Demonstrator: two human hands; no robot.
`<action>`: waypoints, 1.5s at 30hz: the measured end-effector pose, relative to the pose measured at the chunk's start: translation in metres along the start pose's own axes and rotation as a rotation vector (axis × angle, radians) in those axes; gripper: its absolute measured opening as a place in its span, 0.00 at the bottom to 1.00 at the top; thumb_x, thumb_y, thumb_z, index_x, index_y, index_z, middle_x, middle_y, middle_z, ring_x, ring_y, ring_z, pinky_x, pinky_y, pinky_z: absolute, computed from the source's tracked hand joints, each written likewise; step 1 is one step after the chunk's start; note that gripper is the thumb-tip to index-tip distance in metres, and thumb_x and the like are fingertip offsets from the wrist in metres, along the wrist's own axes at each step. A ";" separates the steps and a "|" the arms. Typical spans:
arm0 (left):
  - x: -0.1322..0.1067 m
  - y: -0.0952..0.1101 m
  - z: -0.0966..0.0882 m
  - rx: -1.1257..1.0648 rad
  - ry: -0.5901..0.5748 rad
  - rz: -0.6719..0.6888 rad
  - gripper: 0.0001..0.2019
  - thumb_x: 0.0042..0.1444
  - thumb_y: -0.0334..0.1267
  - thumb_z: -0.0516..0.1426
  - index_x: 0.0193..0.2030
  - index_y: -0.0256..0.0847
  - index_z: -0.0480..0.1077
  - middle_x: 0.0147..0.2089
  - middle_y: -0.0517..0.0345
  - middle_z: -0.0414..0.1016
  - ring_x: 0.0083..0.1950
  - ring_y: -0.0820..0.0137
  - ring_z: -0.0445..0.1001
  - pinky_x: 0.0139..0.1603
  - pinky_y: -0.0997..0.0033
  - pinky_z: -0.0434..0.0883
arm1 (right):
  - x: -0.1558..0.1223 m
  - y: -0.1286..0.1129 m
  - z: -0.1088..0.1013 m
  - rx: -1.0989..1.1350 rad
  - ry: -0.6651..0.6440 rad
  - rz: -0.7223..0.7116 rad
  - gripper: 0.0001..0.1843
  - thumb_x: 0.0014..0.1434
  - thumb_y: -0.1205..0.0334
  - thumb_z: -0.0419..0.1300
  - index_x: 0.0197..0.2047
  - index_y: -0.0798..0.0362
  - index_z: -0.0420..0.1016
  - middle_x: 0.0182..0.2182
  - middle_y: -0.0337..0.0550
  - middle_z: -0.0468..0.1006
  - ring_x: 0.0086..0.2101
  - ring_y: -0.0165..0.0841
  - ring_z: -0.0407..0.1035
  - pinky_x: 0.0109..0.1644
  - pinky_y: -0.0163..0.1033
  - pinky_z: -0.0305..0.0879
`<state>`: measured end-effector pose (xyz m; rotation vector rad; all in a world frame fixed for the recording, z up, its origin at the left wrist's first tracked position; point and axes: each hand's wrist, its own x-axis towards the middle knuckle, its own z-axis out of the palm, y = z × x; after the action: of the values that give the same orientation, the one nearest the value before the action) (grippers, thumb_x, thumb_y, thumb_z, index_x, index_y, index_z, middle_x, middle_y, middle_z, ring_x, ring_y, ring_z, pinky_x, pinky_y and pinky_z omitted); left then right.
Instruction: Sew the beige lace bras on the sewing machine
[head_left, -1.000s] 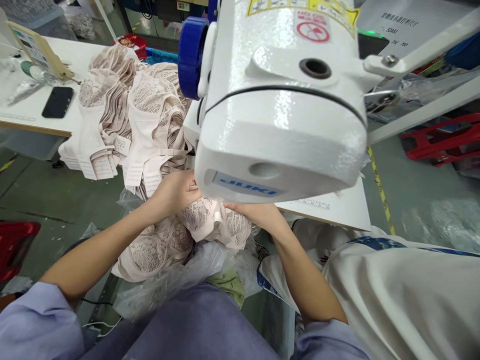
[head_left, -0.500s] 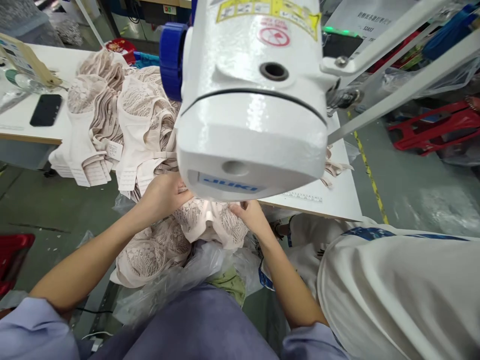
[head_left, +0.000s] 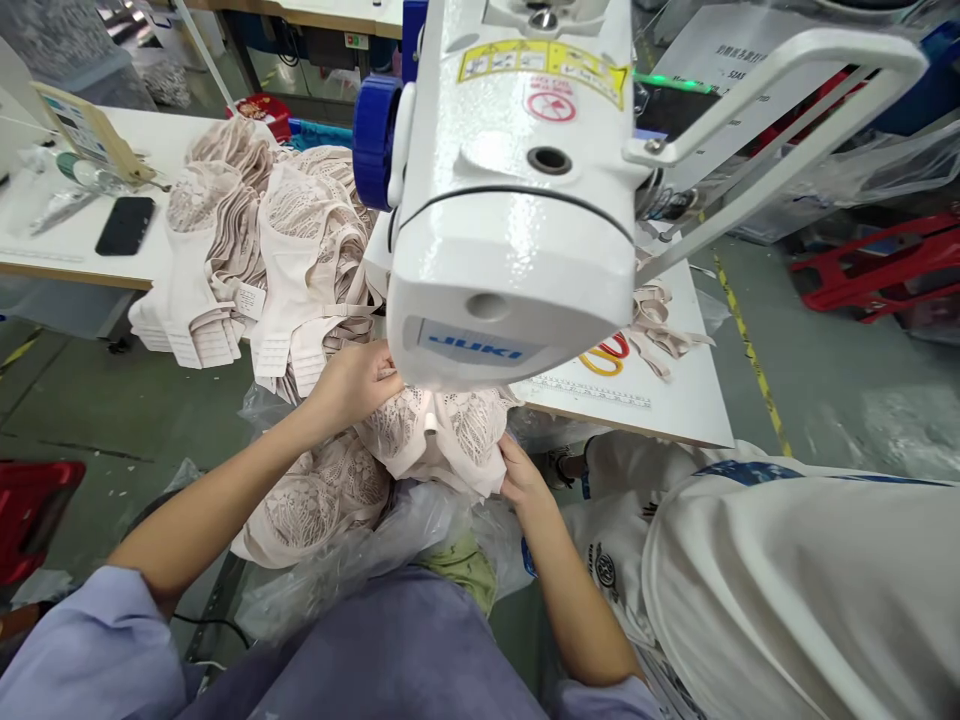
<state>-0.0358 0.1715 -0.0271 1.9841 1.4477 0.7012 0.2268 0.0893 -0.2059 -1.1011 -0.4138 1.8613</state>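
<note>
A pale pink lace bra point(head_left: 442, 435) lies under the head of a white JUKI sewing machine point(head_left: 517, 220). My left hand point(head_left: 360, 380) is closed on the bra's left edge, right beside the machine head. My right hand point(head_left: 521, 478) grips the bra's lower right edge, just off the table's front edge. The needle area is hidden by the machine head. More lace garments point(head_left: 307, 500) hang down below the bra over clear plastic point(head_left: 375, 555) on my lap.
A heap of the same pink lace bras point(head_left: 262, 230) lies left of the machine. A black phone point(head_left: 125, 225) rests on the white table point(head_left: 675, 400) to the far left. Red and yellow scissor handles point(head_left: 604, 355) and loose straps point(head_left: 660, 325) lie right of the machine. A person in white point(head_left: 787, 580) sits at right.
My right hand has drawn back from under the machine head toward me, down to the bra's lower right edge. The left hand stays put. The view tilted, showing scissors on the table.
</note>
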 end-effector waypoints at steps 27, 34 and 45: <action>-0.051 0.010 0.016 -0.198 -0.062 -0.140 0.10 0.62 0.44 0.59 0.36 0.39 0.73 0.27 0.63 0.72 0.28 0.73 0.67 0.29 0.74 0.61 | -0.050 -0.079 0.111 -0.997 -0.129 -0.404 0.23 0.62 0.48 0.61 0.22 0.53 0.66 0.20 0.34 0.64 0.24 0.28 0.57 0.29 0.34 0.51; -0.026 -0.004 0.027 -0.146 0.127 -0.083 0.03 0.56 0.32 0.57 0.31 0.39 0.68 0.23 0.65 0.65 0.27 0.73 0.64 0.30 0.74 0.60 | -0.020 -0.079 0.108 -0.879 -0.110 -0.351 0.29 0.59 0.42 0.64 0.19 0.51 0.58 0.18 0.32 0.57 0.23 0.27 0.52 0.29 0.34 0.50; -0.015 -0.011 0.028 -0.134 0.149 -0.020 0.02 0.54 0.32 0.57 0.31 0.41 0.68 0.25 0.64 0.67 0.31 0.68 0.70 0.42 0.67 0.70 | -0.009 -0.084 0.103 -0.838 -0.179 -0.406 0.17 0.59 0.45 0.66 0.38 0.51 0.82 0.36 0.42 0.83 0.40 0.40 0.74 0.45 0.40 0.67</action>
<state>-0.0280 0.1554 -0.0557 1.8458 1.4626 0.9297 0.1885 0.1422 -0.0903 -1.2445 -1.4958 1.4285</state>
